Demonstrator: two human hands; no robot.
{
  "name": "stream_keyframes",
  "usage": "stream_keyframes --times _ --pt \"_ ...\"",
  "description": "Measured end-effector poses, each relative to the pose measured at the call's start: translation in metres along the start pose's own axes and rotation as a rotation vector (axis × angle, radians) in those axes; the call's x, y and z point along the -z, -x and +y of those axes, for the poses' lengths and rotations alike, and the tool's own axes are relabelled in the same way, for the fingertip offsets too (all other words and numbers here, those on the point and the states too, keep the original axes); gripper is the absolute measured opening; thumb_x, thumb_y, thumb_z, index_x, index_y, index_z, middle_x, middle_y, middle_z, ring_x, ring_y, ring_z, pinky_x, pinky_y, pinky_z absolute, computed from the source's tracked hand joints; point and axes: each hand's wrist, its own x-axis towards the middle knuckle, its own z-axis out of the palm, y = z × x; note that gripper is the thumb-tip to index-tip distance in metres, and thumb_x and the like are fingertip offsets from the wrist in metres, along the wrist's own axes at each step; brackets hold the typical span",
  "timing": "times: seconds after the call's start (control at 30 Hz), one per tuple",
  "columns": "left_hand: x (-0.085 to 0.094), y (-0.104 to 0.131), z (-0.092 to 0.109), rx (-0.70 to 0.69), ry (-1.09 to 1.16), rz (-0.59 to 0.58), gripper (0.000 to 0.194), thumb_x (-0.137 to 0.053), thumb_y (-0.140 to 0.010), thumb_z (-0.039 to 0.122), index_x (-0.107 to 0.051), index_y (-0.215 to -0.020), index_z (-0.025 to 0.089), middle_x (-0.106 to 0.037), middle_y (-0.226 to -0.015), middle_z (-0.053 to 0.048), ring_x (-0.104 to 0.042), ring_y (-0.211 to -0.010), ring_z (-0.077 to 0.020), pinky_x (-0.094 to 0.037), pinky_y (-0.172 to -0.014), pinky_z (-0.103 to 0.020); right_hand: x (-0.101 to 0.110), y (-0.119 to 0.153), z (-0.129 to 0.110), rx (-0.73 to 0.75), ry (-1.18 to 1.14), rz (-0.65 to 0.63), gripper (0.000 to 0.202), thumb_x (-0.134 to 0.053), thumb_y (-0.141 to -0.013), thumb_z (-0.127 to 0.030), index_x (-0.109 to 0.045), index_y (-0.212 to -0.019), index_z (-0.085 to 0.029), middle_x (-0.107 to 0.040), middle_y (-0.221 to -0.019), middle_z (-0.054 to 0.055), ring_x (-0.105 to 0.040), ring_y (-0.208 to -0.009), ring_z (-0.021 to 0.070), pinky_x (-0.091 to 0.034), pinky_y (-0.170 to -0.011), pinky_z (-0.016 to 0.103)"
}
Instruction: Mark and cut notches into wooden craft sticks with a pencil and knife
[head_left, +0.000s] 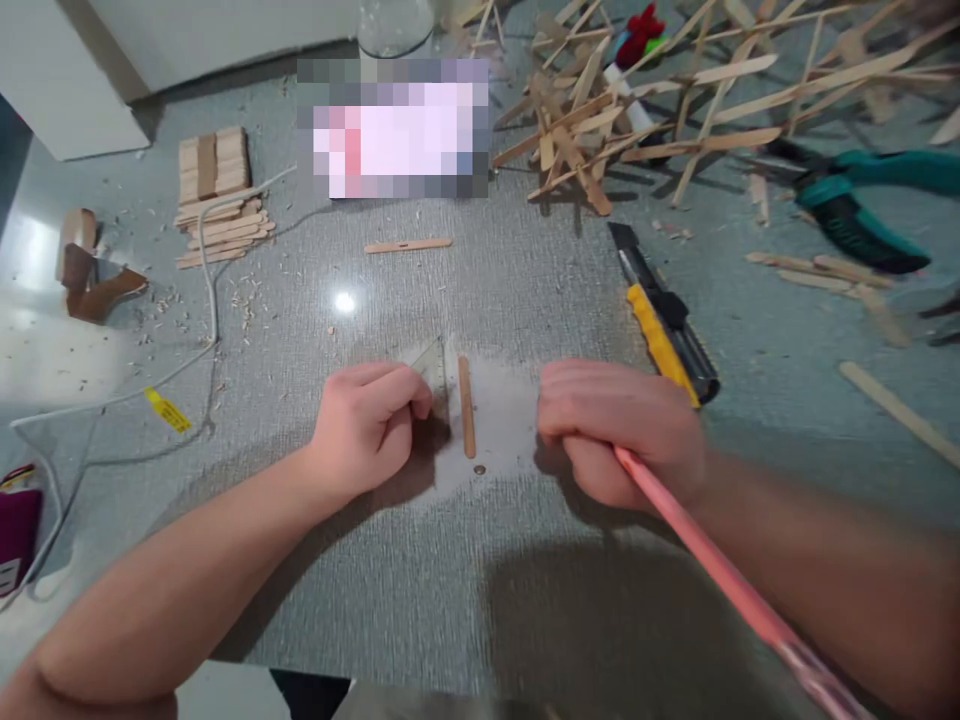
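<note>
My left hand (pixel 371 425) is closed on a clear ruler (pixel 435 365), a pointed, marked piece whose corner shows beyond my fingers. Just right of it, a short wooden stick (pixel 466 407) lies upright in the view on the grey table (pixel 390 600). A small round brown bit (pixel 480 469) is below the stick's lower end. My right hand (pixel 619 430) is closed around a long pink rod (pixel 697 550), which slants down to the lower right. The rod's front end is hidden by my fingers. Neither hand touches the stick.
A yellow and black cutter (pixel 664 325) lies beyond my right hand, with teal pliers (pixel 847 210) farther right. Wooden stick frames (pixel 577 130) fill the back right. Stacked sticks (pixel 214 165), a white cable (pixel 214 290) and a lone stick (pixel 409 245) lie left and ahead.
</note>
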Motion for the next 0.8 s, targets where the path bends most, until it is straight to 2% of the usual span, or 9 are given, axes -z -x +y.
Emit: stream_keyframes --times 0.13,0.3,0.37,0.47,0.6,0.67,0.8 --pt "-0.002 0.001 0.0 -0.064 -0.056 -0.047 0.022 -0.038 -0.062 0.002 -0.05 -0.065 0.02 -0.051 -0.056 0.004 -0.044 -0.049 -0.0096 -0.033 -0.047 -0.022 -0.003 -0.001 0.004 0.094 0.146 -0.032 0.031 -0.04 -0.087 -0.003 -0.041 -0.067 -0.026 -0.044 -0.052 -0.005 -0.038 -0.047 0.0147 -0.034 -0.05 0.031" --pt "-0.009 -0.001 -0.009 -0.077 -0.226 -0.047 0.02 -0.041 -0.061 0.004 -0.05 -0.064 0.021 -0.055 -0.058 0.002 -0.052 -0.053 -0.0129 -0.032 -0.049 -0.026 -0.006 0.004 0.011 0.156 0.292 -0.047 0.026 -0.047 -0.079 -0.006 -0.042 -0.062 -0.025 -0.044 -0.052 -0.005 -0.04 -0.048 0.0139 -0.035 -0.053 0.031" --pt "-0.011 -0.003 -0.012 -0.087 -0.297 -0.035 0.017 -0.043 -0.063 0.006 -0.049 -0.063 0.022 -0.054 -0.058 0.001 -0.052 -0.053 -0.0145 -0.031 -0.05 -0.028 -0.006 0.006 0.014 0.099 0.429 -0.062 0.024 -0.048 -0.08 -0.01 -0.046 -0.062 -0.026 -0.048 -0.054 -0.004 -0.044 -0.051 0.0138 -0.036 -0.054 0.031" --pt "-0.013 -0.008 -0.016 -0.081 -0.337 -0.038 0.016 -0.046 -0.064 0.007 -0.048 -0.062 0.023 -0.052 -0.058 0.001 -0.051 -0.054 -0.0168 -0.03 -0.052 -0.031 -0.005 0.007 0.015 0.006 0.49 -0.054 0.024 -0.053 -0.084 -0.016 -0.051 -0.062 -0.025 -0.05 -0.056 -0.004 -0.048 -0.054 0.0112 -0.036 -0.057 0.03" --pt "-0.015 -0.015 -0.024 -0.055 -0.387 -0.007 0.018 -0.049 -0.059 0.007 -0.047 -0.058 0.025 -0.045 -0.053 0.0 -0.051 -0.053 -0.0196 -0.032 -0.054 -0.034 -0.004 0.006 0.014 -0.11 0.536 -0.014 0.024 -0.052 -0.08 -0.008 -0.051 -0.062 -0.025 -0.05 -0.06 -0.004 -0.049 -0.059 0.0093 -0.034 -0.06 0.031" --pt "-0.017 -0.017 -0.027 -0.052 -0.439 0.037 0.015 -0.05 -0.061 0.011 -0.05 -0.058 0.026 -0.046 -0.053 -0.001 -0.053 -0.055 -0.0204 -0.036 -0.056 -0.034 -0.003 0.005 0.011 -0.164 0.564 0.004 0.028 -0.05 -0.083 -0.007 -0.05 -0.062 -0.025 -0.054 -0.064 -0.003 -0.053 -0.064 0.0097 -0.037 -0.064 0.031" --pt "-0.018 -0.015 -0.024 -0.009 -0.453 0.053 0.013 -0.051 -0.064 0.017 -0.051 -0.057 0.028 -0.048 -0.054 -0.002 -0.054 -0.058 -0.0219 -0.037 -0.058 -0.036 -0.001 0.005 0.003 -0.187 0.577 0.013 0.029 -0.055 -0.08 0.001 -0.05 -0.066 -0.024 -0.054 -0.064 -0.005 -0.046 -0.065 0.0096 -0.038 -0.064 0.028"
